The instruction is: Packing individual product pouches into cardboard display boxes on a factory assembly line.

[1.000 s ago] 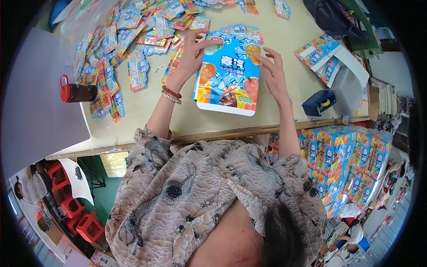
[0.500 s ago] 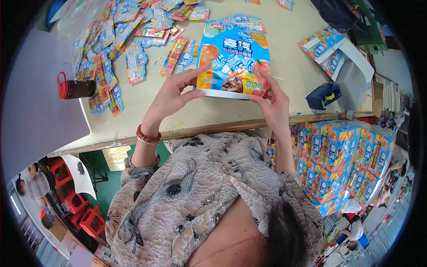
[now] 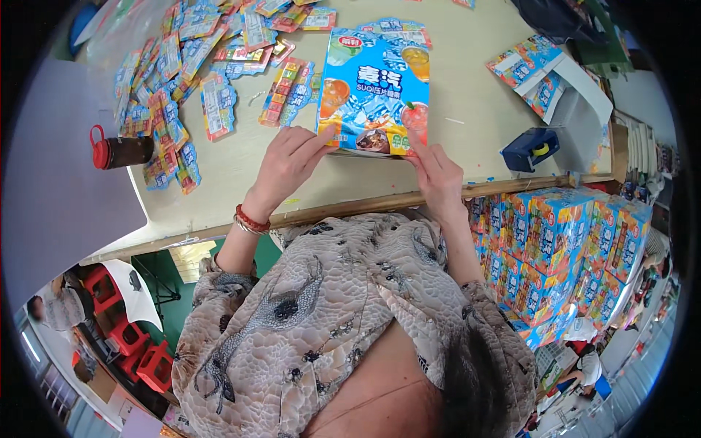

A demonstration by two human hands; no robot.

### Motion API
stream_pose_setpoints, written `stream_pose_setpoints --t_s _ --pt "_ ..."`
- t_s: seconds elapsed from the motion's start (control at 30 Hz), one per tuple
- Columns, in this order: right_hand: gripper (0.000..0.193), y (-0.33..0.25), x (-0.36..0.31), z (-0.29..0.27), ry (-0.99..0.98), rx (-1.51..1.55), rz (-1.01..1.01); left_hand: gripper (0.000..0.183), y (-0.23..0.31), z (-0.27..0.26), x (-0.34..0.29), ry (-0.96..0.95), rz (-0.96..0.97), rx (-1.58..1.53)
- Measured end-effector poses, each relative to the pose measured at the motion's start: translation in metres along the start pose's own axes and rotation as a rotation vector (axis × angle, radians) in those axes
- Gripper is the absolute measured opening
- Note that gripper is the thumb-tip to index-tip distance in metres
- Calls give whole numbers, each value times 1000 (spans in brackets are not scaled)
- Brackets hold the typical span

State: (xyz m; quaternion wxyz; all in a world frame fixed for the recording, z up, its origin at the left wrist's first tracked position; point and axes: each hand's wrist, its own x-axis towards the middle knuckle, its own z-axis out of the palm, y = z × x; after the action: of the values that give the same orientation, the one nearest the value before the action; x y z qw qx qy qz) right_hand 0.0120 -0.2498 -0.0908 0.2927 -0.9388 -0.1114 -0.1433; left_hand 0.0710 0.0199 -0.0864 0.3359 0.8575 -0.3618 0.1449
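Observation:
A blue cardboard candy box (image 3: 380, 91) with fruit pictures lies on the table before me, its printed face up. At its near left corner, my left hand (image 3: 288, 162) is closed with bent fingers on the edge. My right hand (image 3: 438, 174) grips the near right corner, fingertips against the edge. Both thumbs are mostly hidden. Beyond the box's far edge a blister candy pack (image 3: 398, 31) pokes out, and more packs (image 3: 283, 91) lie just left of it.
Several loose candy packs (image 3: 171, 120) spread over the left of the table (image 3: 219, 164), beside a red-lidded bottle (image 3: 120, 150). To the right are a blue tape dispenser (image 3: 529, 151) and an opened box (image 3: 540, 73). Wrapped candy boxes (image 3: 548, 241) are stacked below the table's right edge.
Both hands have shifted nearer to me along the box's near corners, and their fingers have curled over the near edge. The box now lies flatter and slightly further left.

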Motion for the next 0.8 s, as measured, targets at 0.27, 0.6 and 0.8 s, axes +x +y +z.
stream_pose_setpoints --t_s 0.27,0.6,0.8 --pt "49 10 -6 16 88 139 -93 42 -10 10 -11 28 -63 -155" --pt "49 8 -7 21 152 58 -171 45 -13 9 -17 21 -148 -157" --pt "49 19 -7 33 210 101 -279 57 -15 7 1 -249 147 85"
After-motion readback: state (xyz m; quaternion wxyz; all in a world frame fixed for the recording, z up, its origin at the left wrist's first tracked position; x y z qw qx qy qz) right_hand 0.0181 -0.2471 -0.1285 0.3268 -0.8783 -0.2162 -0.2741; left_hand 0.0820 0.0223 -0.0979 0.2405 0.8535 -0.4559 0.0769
